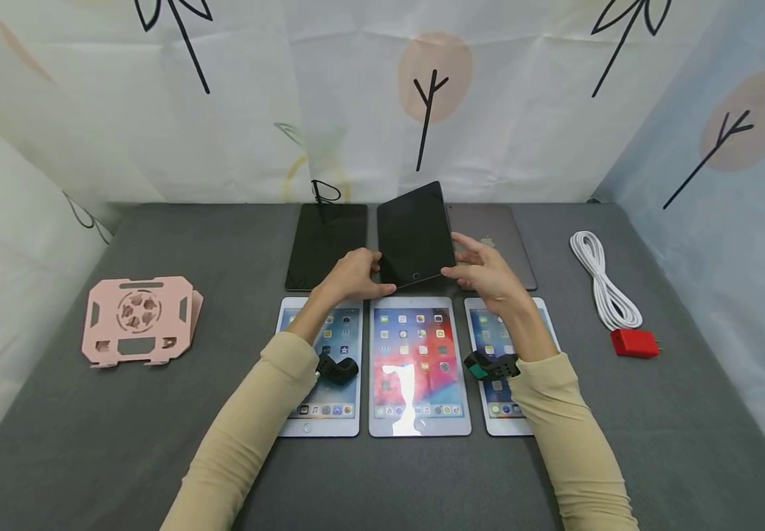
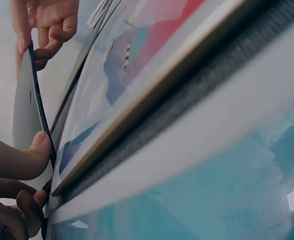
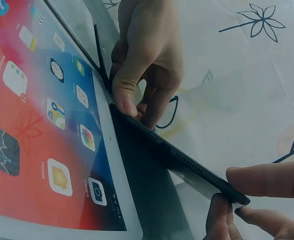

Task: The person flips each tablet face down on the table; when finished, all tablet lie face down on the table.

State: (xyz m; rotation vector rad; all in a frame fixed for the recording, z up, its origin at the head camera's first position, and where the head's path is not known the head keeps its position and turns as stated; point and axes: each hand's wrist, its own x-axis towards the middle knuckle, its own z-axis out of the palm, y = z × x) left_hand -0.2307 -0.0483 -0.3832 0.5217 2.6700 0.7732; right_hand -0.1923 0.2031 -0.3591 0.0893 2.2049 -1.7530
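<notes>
In the head view both hands hold a black-fronted tablet tilted above the back of the table, its dark screen and home button facing up. My left hand pinches its near left corner, and my right hand pinches the near right corner. In the right wrist view the near edge of the tablet slants, with the right-hand corner between the right thumb and fingers. The left wrist view catches the left thumb on its face; the silvery back shows there too.
Beside it lie a dark tablet and a grey tablet with its back up. In front, three white tablets with lit screens stand in a row, including the middle one. A pink stand, white cable and red charger lie outward.
</notes>
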